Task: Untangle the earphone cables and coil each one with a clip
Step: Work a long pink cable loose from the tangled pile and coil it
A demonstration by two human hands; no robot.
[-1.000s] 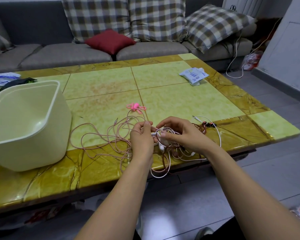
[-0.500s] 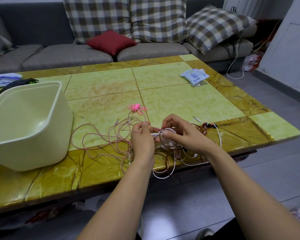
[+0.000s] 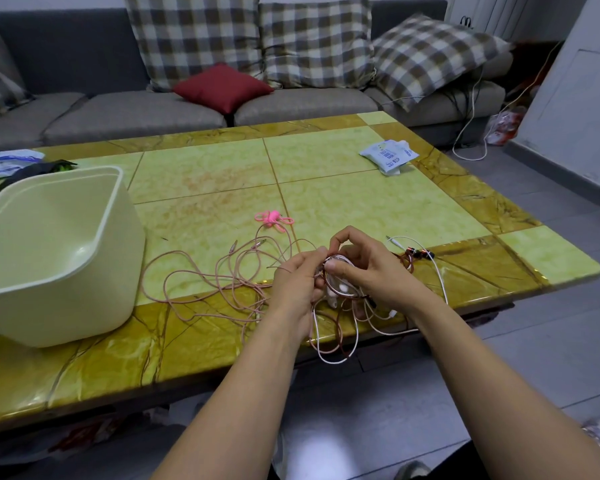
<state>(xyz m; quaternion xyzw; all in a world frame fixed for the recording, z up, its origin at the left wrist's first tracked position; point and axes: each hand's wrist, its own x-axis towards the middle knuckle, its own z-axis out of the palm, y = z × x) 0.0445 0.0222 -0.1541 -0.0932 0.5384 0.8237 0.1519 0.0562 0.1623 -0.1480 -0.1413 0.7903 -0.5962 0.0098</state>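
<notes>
Two-handed pinch, mid-tangle.
Thin, rubbery white-and-brown earphone cables pinched between left hand and right hand, fingers curled.

Counter in middle, sofa behind it on far side. Pillows on sofa. Tub on counter, left side, near edge. Bags behind tub, far left. Packet on counter, far right. Clip on counter, middle, just past hands. Loose cables on counter between tub and left hand. Cable knot between left hand and right hand, at near edge; some loops hang over edge. Plug ends on counter, right of right hand.
</notes>
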